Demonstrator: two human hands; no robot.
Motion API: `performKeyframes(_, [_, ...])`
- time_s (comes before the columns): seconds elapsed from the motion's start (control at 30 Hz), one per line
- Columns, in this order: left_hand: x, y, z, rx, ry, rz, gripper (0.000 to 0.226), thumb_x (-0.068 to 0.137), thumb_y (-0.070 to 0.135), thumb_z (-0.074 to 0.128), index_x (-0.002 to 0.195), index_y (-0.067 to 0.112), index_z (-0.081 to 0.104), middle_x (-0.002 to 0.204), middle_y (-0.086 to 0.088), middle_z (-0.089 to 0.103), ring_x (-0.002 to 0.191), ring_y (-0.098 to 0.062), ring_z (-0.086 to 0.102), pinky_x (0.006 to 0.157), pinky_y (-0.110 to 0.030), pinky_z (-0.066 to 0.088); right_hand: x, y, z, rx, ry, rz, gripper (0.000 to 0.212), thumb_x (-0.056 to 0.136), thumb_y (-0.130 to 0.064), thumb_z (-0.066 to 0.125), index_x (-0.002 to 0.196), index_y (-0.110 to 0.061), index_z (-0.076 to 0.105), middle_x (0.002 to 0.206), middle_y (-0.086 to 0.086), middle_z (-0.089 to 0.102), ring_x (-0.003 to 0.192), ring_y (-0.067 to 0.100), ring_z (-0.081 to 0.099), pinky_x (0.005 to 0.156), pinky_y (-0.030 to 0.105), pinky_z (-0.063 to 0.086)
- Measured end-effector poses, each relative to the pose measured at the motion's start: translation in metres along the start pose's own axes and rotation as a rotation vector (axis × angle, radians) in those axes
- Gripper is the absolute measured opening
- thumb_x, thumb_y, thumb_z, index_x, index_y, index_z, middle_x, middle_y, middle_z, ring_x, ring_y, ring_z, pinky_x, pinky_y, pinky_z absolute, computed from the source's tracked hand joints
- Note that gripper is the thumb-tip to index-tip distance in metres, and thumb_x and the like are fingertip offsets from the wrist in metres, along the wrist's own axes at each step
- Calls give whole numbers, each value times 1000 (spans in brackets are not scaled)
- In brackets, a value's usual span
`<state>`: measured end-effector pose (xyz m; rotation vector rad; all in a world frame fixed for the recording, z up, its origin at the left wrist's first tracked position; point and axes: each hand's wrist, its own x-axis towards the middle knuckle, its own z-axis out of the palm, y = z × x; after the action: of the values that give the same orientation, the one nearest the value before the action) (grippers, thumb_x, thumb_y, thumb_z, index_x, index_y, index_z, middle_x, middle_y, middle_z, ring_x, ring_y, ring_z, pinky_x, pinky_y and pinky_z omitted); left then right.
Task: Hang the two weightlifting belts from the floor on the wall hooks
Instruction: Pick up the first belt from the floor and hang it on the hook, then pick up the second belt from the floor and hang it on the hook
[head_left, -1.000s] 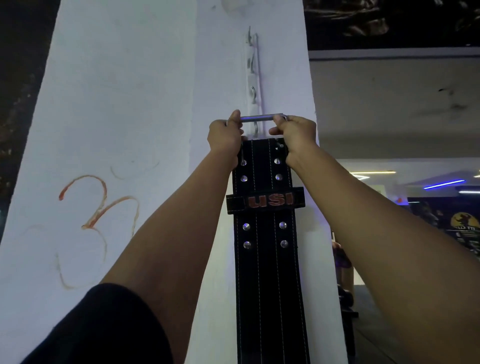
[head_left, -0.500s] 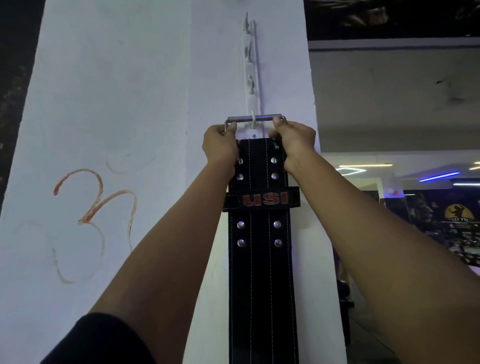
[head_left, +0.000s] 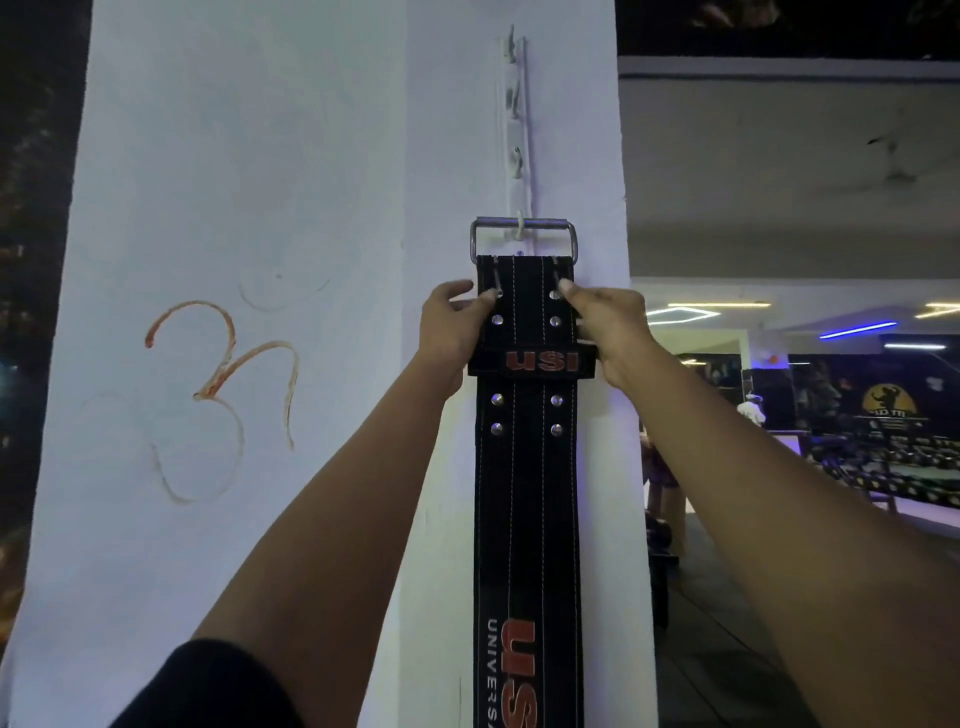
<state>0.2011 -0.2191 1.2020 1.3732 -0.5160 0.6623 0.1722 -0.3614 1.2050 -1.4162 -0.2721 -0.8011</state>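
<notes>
Both hands dropped below steel buckle (head_left: 523, 228), now on white wall hook (head_left: 518, 228), left hand (head_left: 451, 325) and right hand (head_left: 608, 327) pinching black leather belt (head_left: 527, 467) reading "USI", "UNIVERSA" lower down

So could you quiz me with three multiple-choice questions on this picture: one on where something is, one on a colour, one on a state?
1. Where does the belt buckle sit?
A. on the floor
B. over the lowest hook
C. on a bench

2. What colour is the USI lettering?
A. red
B. green
C. yellow

3. What are the left hand and right hand doing?
A. hanging free
B. holding the belt's sides
C. gripping the buckle

Answers: 1 B, the hook pokes through the buckle frame. 2 A, red letters on black. 3 B, fingers sit on the strap edges below the buckle.
</notes>
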Motion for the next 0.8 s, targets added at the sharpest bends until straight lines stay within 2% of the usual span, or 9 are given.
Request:
performKeyframes(0.1, [-32, -1, -8, 8, -37, -47, 49, 86, 19, 64, 129, 5, 45, 123, -14, 60, 101, -27, 62, 84, -37, 52, -37, 0, -8, -32, 34, 38, 22, 83, -25, 68, 82, -4, 68, 104, 18, 69, 102, 31, 61, 103, 46, 45])
performKeyframes(0.17, [-57, 0, -14, 20, -52, -84, 49, 86, 20, 65, 129, 7, 47, 130, -13, 57, 116, -27, 57, 102, -41, 44, -60, 0, -15, -37, 73, 49, 42, 85, -21, 65, 107, 15, 60, 123, 31, 58, 114, 43, 55, 106, 45, 41])
performKeyframes(0.2, [-69, 1, -17, 21, -60, -95, 48, 86, 20, 64, 129, 7, 47, 132, -12, 56, 117, -25, 56, 104, -40, 42, -74, 0, -18, -37, 76, 50, 48, 86, -19, 64, 114, 18, 54, 128, 33, 54, 118, 45, 51, 107, 44, 40])
performKeyframes(0.3, [-110, 9, -26, -27, -91, -125, 42, 88, 18, 61, 127, 7, 48, 124, -10, 60, 104, -20, 58, 92, -32, 44, -114, -2, -24, -31, 76, 118, 34, 86, -15, 64, 113, 5, 61, 126, 21, 61, 118, 33, 57, 102, 40, 44])
performKeyframes(0.37, [-141, 16, -31, -37, -121, -153, 40, 89, 15, 59, 127, 8, 48, 116, -10, 61, 103, -22, 60, 85, -30, 46, -139, -4, -27, -20, 57, 173, 28, 87, -12, 62, 112, 0, 63, 115, 17, 66, 117, 33, 59, 99, 42, 46])
performKeyframes(0.43, [-170, 18, -39, -29, -148, -193, 41, 89, 11, 57, 129, 9, 47, 115, -12, 61, 106, -25, 60, 88, -33, 46, -165, -5, -29, -18, 30, 220, 23, 87, -10, 60, 109, -4, 64, 98, 9, 65, 103, 31, 62, 88, 38, 49])
performKeyframes(0.63, [-261, 4, -81, 7, -110, -327, 39, 90, 11, 55, 129, 8, 50, 108, -9, 59, 103, -25, 59, 95, -38, 47, -247, 18, -31, -14, -70, 356, 10, 88, -11, 56, 94, -11, 64, 101, 8, 63, 93, 25, 62, 75, 31, 52])
performKeyframes(0.73, [-309, -17, -108, 45, -81, -417, 36, 90, 14, 56, 125, 10, 53, 112, -11, 61, 103, -26, 61, 91, -37, 49, -294, 47, -27, -27, -123, 461, 7, 87, -13, 59, 87, -16, 64, 100, 9, 66, 89, 23, 64, 82, 39, 54])
performKeyframes(0.8, [-339, -34, -129, 61, -46, -478, 34, 89, 16, 57, 123, 10, 55, 112, -11, 62, 101, -26, 62, 91, -38, 50, -327, 70, -23, -35, -173, 533, 6, 87, -14, 60, 90, -16, 65, 99, 9, 66, 85, 23, 63, 81, 37, 54])
